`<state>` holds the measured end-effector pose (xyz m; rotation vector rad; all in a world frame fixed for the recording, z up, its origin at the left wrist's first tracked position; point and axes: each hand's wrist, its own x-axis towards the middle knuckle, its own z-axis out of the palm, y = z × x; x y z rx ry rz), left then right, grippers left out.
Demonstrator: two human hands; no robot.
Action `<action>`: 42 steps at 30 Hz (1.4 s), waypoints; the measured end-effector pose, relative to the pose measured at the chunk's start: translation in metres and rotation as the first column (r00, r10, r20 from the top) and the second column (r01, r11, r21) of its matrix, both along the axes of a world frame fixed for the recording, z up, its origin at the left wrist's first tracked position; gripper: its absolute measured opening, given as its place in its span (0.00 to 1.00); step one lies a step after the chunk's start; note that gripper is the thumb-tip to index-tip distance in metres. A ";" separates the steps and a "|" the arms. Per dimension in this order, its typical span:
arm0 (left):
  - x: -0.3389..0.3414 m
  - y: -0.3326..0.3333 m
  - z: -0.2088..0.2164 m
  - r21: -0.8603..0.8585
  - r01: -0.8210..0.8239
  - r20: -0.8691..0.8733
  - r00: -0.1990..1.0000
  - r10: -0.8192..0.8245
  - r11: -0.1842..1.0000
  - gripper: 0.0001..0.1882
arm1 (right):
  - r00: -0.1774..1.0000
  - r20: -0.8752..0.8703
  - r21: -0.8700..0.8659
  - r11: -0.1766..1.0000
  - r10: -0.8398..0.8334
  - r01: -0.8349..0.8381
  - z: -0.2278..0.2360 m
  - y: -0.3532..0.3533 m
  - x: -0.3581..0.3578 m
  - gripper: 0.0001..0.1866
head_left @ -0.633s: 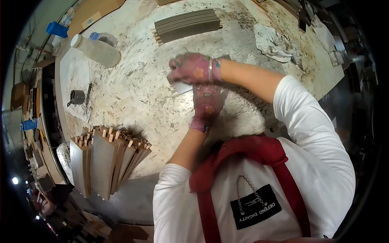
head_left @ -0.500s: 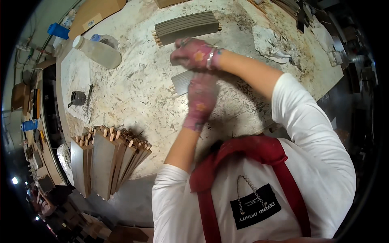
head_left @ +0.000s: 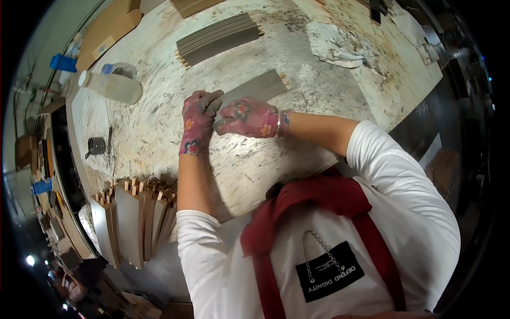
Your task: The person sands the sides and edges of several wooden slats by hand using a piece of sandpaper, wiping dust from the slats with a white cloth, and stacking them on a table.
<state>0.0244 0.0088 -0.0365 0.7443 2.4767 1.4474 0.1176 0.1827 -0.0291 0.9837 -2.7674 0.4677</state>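
Note:
A flat grey board (head_left: 260, 87) lies slantwise on the worktable, two light wooden pegs showing at its right end. My left hand (head_left: 197, 119), in a pink flowered glove with grey-stained fingertips, has its fingers curled at the board's left end. Close beside it, my right hand (head_left: 247, 118), gloved alike, is closed with knuckles up along the board's near edge. Whatever its fingers hold is hidden beneath it. Behind the hands rests a stack of similar grey boards (head_left: 220, 40) with pegs at both ends.
Many pegged boards (head_left: 127, 218) stand on end at the table's near left edge. A cloudy plastic bottle (head_left: 114, 87) lies farther back, near a dark round clip-like object (head_left: 96, 146). Stained white paper (head_left: 340, 48) lies at the right; a cardboard box (head_left: 109, 32) sits far left.
My left hand has moved left to the board's left end. My right hand has come nearer, down beside it. The board's right end with its pegs now shows. The view has shifted somewhat.

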 end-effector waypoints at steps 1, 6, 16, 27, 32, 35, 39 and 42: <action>0.000 0.000 -0.001 -0.022 -0.028 0.042 0.999 0.029 0.999 0.10 | 0.999 -0.050 -0.027 1.000 0.002 -0.003 -0.005 0.012 0.004 0.15; -0.005 -0.001 -0.010 -0.176 -0.024 -0.077 0.997 0.011 0.984 0.10 | 0.874 0.055 -0.235 0.845 -0.482 0.481 0.000 0.129 0.059 0.12; 0.064 0.050 0.004 -0.400 -0.002 -0.458 0.867 -0.198 0.917 0.39 | 0.787 0.385 -0.723 0.372 -0.482 0.582 0.010 0.120 0.089 0.16; 0.173 -0.205 0.209 -0.402 -0.562 -0.658 0.726 0.199 0.723 0.35 | 0.883 0.326 -0.764 0.456 -0.337 0.456 0.042 0.119 0.077 0.16; 0.184 -0.207 0.213 -0.700 -0.607 -0.640 0.767 0.049 0.376 0.33 | 0.902 0.351 -0.760 0.487 -0.249 0.431 0.041 0.098 0.082 0.17; 0.164 -0.162 0.203 -0.441 -0.589 -0.796 0.605 0.008 0.677 0.31 | 0.833 0.499 -0.760 0.342 -0.238 0.553 0.045 0.106 0.092 0.16; 0.109 -0.067 0.177 -0.259 -0.140 -0.591 0.805 -0.042 0.956 0.27 | 0.763 0.564 -0.744 0.206 -0.317 0.635 0.021 0.125 0.097 0.19; 0.048 0.002 0.143 -0.244 -0.066 -0.513 0.856 -0.071 0.967 0.28 | 0.680 0.691 -0.699 0.011 -0.246 0.715 0.024 0.129 0.106 0.19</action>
